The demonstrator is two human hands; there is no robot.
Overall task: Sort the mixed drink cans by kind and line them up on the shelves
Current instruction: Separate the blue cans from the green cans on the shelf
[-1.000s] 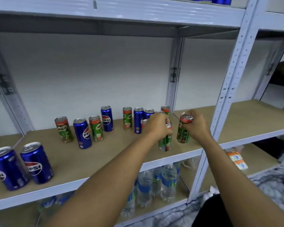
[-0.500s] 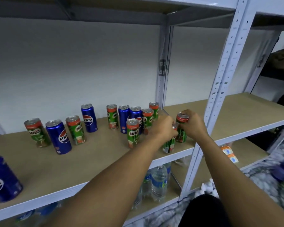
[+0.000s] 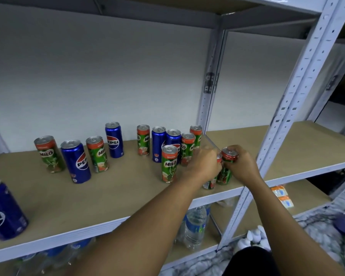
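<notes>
left hand (image 3: 202,166): fingers curled round a green-and-red slim metal can (image 3: 211,181), mostly hidden; only the red rim and base show, label unreadable.
right hand (image 3: 242,166): grips a second green-and-red slim metal can with a silver lid (image 3: 227,166), fingers wrapped round its upper body; label covered.
held cans: upright, touching each other, standing at the front right corner of the tan board shelf (image 3: 118,196), just beside the white perforated steel upright (image 3: 283,108).
nearest can: green Milo can reading "ORIGINAL MILO" (image 3: 169,163), upright, just left of the left hand.
cluster behind: three more green Milo cans (image 3: 143,140) and two blue cans (image 3: 158,144) packed close, kinds mixed; "MI" partly readable.
mid-left group: blue "PEPSI" can (image 3: 114,140) nearer the wall; row of Milo can (image 3: 49,153), Pepsi can (image 3: 76,161), Milo can (image 3: 97,153), alternating.
far left edge: large blue Pepsi can (image 3: 3,210), cropped, "PSI" visible.
lower shelf: clear plastic water bottles with blue labels (image 3: 195,226); orange-and-white packet (image 3: 282,196) to the right, print unreadable.
</notes>
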